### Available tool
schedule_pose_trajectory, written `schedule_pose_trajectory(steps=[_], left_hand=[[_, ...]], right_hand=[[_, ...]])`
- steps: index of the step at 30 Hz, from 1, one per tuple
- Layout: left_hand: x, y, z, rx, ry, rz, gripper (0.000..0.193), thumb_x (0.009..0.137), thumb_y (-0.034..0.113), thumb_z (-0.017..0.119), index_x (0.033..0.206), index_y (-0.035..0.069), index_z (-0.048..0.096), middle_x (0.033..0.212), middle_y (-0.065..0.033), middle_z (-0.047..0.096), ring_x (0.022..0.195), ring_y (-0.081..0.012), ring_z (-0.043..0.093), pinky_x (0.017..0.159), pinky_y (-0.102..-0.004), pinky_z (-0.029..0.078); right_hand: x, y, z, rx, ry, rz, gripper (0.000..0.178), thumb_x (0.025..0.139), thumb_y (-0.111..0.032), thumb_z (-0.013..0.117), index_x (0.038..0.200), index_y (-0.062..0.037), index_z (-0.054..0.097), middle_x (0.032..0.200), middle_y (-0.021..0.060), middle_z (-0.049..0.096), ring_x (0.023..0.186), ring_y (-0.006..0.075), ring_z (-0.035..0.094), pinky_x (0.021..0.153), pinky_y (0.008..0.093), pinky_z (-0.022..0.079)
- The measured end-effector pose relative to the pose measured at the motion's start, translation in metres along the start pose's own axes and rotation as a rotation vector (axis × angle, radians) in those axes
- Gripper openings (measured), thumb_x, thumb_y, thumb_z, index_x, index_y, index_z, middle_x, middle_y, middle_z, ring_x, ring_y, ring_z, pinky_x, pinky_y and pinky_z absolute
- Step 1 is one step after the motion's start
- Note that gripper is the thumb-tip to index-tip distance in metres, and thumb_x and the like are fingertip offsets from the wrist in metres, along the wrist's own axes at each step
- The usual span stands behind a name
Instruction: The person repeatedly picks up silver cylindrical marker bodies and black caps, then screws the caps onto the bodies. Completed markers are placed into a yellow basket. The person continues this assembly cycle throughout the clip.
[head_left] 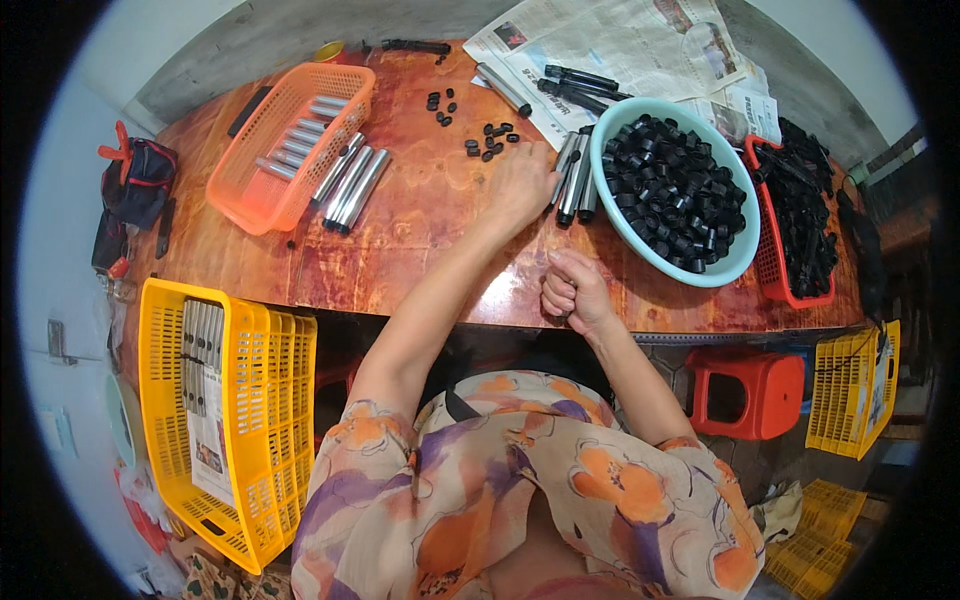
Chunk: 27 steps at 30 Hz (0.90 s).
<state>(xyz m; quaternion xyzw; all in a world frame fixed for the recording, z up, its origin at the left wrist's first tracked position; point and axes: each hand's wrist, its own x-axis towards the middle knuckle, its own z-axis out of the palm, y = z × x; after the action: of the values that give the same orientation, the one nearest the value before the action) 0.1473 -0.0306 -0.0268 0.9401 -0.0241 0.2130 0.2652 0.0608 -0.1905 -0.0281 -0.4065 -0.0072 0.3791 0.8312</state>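
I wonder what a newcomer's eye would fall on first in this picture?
Probably the round pale-blue plastic bowl heaped with short black pieces, on the right of the reddish-brown table. Next might come the large yellow plastic crate at lower left, then the orange plastic basket above it.

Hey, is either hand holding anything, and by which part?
It can't be told: the left hand is at the silver tubes, grip unclear; the right hand is curled, hiding its palm.

From where I stand, the curled right hand [577, 290] hides its own palm (whether anything's in there, I can't tell). The bowl [718, 278] covers part of the newspaper [640, 42], and the shirt [455, 480] is cut off below.
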Motion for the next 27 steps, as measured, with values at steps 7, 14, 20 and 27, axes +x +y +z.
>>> schedule_pose_trajectory(steps=[7,14,20,27], left_hand=[[0.012,-0.006,0.024,0.067,0.016,-0.022,0.033,0.082,0.023,0.061,0.094,-0.006,0.051,0.09,-0.0266,0.058,0.081,-0.0428,0.059,0.074,-0.0476,0.047],[0.0,-0.014,0.014,0.201,-0.069,-0.185,0.027,0.081,0.012,0.053,0.102,-0.004,0.047,0.098,-0.0208,0.053,0.088,-0.0345,0.056,0.074,-0.0432,0.048],[-0.039,0.01,-0.039,-0.677,0.102,-0.342,0.016,0.09,0.016,0.051,0.092,0.002,0.045,0.068,-0.0062,0.046,0.064,-0.0149,0.049,0.059,-0.0324,0.04],[-0.114,0.013,-0.04,-1.077,0.225,-0.291,0.018,0.091,0.019,0.052,0.082,0.005,0.045,0.064,-0.0009,0.04,0.058,-0.0088,0.036,0.052,-0.0246,0.033]], right_hand=[[-0.002,0.003,-0.007,0.023,-0.088,0.001,0.03,0.093,-0.017,0.051,0.066,-0.0108,0.041,0.047,-0.0042,0.029,0.034,0.0066,0.028,0.035,0.0234,0.026],[0.004,0.004,-0.009,0.04,-0.134,0.002,0.03,0.093,-0.017,0.052,0.065,-0.0106,0.041,0.046,-0.004,0.029,0.034,0.0066,0.029,0.035,0.0229,0.027],[0.004,0.004,-0.005,0.023,-0.062,-0.01,0.03,0.092,-0.019,0.052,0.066,-0.0118,0.041,0.046,-0.0042,0.029,0.034,0.0072,0.029,0.035,0.0235,0.027],[0.013,-0.046,0.059,0.083,-0.075,-0.268,0.035,0.094,-0.025,0.048,0.062,-0.0151,0.036,0.045,-0.0052,0.027,0.034,0.0083,0.027,0.035,0.0248,0.025]])
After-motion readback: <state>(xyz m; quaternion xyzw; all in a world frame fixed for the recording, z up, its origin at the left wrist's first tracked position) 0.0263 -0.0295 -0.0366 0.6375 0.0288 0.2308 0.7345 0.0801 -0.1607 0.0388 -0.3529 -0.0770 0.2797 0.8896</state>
